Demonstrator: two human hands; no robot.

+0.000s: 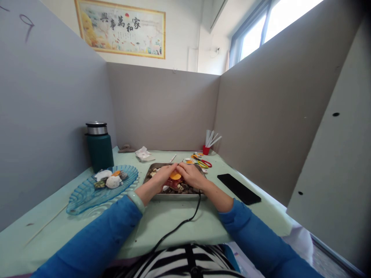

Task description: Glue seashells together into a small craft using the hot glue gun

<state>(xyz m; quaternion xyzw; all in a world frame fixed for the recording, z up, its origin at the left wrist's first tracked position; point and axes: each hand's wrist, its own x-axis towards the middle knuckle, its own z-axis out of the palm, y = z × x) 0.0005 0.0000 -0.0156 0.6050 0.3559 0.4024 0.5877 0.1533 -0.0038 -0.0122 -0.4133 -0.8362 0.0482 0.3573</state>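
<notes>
Holding orange shell (pixel 175 175) between left hand (pixel 162 177) and right hand (pixel 190 175), with fingers curled close and meeting at its far side; firmness of hold not discernible. Located over middle of metal tray (pixel 176 197), above stones (pixel 188 190). Also noted: blue dish (pixel 84 199) near left edge of table (pixel 162 222), scissors (pixel 206 161) toward far right corner.

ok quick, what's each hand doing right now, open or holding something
Left hand: curled beside the orange piece; whether it grips can't be told.
Right hand: curled on its other side; grip also unclear.
</notes>
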